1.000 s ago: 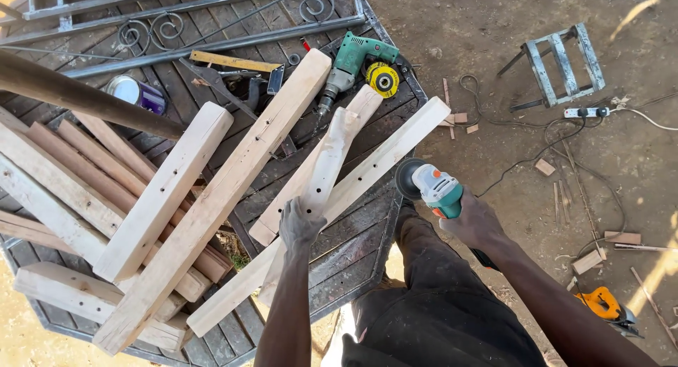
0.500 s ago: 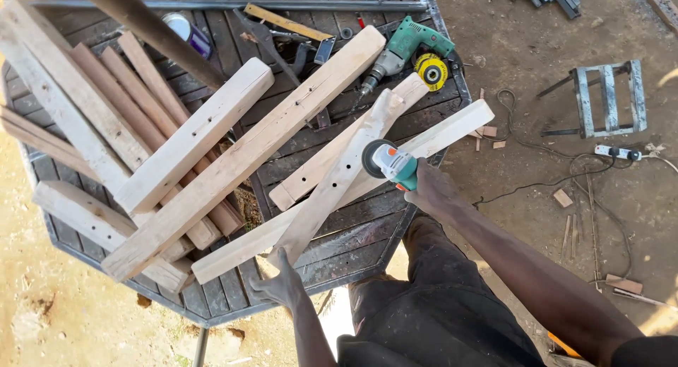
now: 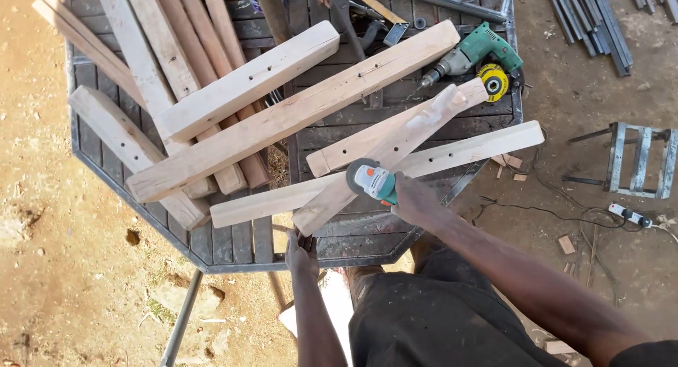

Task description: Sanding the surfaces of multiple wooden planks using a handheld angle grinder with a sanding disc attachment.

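My right hand [image 3: 417,201] grips a teal and grey angle grinder [image 3: 371,180], its disc resting on a tapered wooden piece [image 3: 395,148] that lies slantwise over two pale wooden bars. My left hand [image 3: 302,250] holds the near end of that tapered piece at the table's front edge. A long drilled bar [image 3: 466,152] runs under the grinder. Everything lies on a dark metal-framed slatted table [image 3: 240,243].
Several more wooden bars [image 3: 282,116] are stacked across the table's left and middle. A green power drill [image 3: 473,53] and a yellow disc [image 3: 493,81] lie at the far right corner. A metal frame [image 3: 639,159], steel bars [image 3: 586,21] and a power strip [image 3: 632,215] lie on the dirt at right.
The right hand has brought the grinder from off the table's right edge onto the tapered piece. The left hand has slid back to that piece's near end.
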